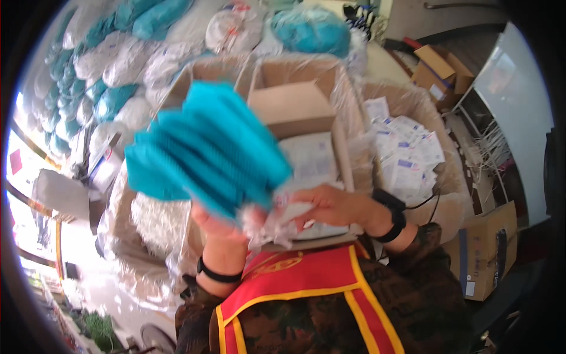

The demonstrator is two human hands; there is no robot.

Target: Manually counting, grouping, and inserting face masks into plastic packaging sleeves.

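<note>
My left hand (pixel 217 225) grips the lower end of a thick stack of folded teal sheets (pixel 206 150), raised in front of me and blurred by motion. Its layers fan apart toward the upper left; whether they are cloth or another soft material, I cannot tell. Crumpled clear plastic film (pixel 274 231) bunches at the stack's bottom. From the right, my right hand (pixel 330 205) reaches in with bent fingers closed on that film, though blur softens the fingertips. Beneath the hands stands a plastic-lined carton (pixel 348 147) with a flat whitish packet (pixel 308 156) inside.
A lined carton (pixel 454 194) at right holds many white printed packets (pixel 408 154). White shredded material (pixel 159 224) fills a carton at left. Bagged teal and white bundles (pixel 118 62) pile up at the back left. Brown boxes (pixel 486 251) stand at right, near a pale panel (pixel 513 112).
</note>
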